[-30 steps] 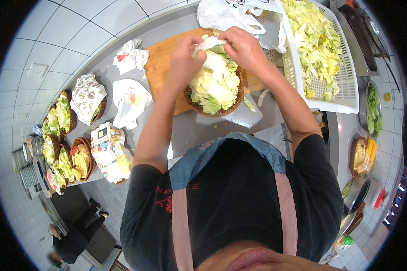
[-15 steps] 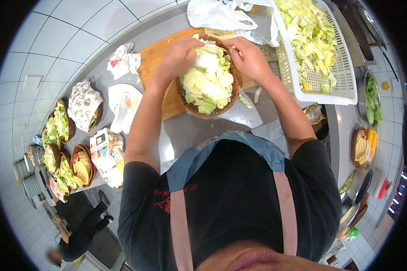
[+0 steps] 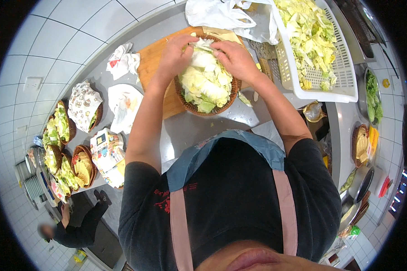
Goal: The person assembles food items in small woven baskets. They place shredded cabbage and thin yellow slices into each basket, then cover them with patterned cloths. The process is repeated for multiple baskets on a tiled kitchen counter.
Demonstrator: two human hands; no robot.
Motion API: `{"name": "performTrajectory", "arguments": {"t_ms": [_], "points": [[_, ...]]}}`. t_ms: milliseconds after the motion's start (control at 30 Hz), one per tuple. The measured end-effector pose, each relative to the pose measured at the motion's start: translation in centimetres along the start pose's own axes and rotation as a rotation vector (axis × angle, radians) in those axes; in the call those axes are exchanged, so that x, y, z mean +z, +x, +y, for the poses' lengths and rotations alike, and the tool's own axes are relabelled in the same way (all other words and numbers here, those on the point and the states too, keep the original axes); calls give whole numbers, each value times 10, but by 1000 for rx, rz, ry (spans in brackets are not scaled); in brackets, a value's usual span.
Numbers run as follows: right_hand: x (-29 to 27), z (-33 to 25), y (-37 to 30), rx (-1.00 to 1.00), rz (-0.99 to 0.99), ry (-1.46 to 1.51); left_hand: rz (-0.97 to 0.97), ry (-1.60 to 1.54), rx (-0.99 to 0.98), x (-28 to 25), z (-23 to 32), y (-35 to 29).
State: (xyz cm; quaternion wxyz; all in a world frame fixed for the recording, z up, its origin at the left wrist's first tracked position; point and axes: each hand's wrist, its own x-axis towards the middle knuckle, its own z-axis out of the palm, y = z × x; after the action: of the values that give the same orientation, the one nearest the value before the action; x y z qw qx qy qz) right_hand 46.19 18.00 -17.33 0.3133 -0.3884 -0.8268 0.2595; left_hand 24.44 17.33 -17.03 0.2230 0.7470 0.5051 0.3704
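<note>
A round brown wicker basket heaped with torn pale-green cabbage leaves stands half on the wooden cutting board and half over the grey counter. At the far left of the heap is my left hand, thumb and forefinger curved apart beside the leaves. My right hand reaches over the far right rim, with thumb and fingertips closed on a leaf at the top of the heap. What lies under its fingers is partly hidden.
Right of the board stands a white slotted crate of torn leaves, with a white plastic bag near it. On the left are crumpled cloths, a cloth-covered basket and several leaf-filled baskets. A co-worker bends at lower left.
My right hand has moved left from the basket's rim onto the leaves. My left hand has shifted slightly and its fingers have spread. The co-worker has changed posture.
</note>
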Motion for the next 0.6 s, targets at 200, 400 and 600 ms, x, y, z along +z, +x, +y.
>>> {"name": "performTrajectory", "arguments": {"t_ms": [200,400,600], "points": [[-42,23,-38,125,144,15,134,99,20,-15,7,-28],[-58,19,-131,312,-265,-236,343,-172,-439,-20,-13,-89],[-5,3,-155,417,-95,-438,129,-448,-788,-12,-12,-127]]}}
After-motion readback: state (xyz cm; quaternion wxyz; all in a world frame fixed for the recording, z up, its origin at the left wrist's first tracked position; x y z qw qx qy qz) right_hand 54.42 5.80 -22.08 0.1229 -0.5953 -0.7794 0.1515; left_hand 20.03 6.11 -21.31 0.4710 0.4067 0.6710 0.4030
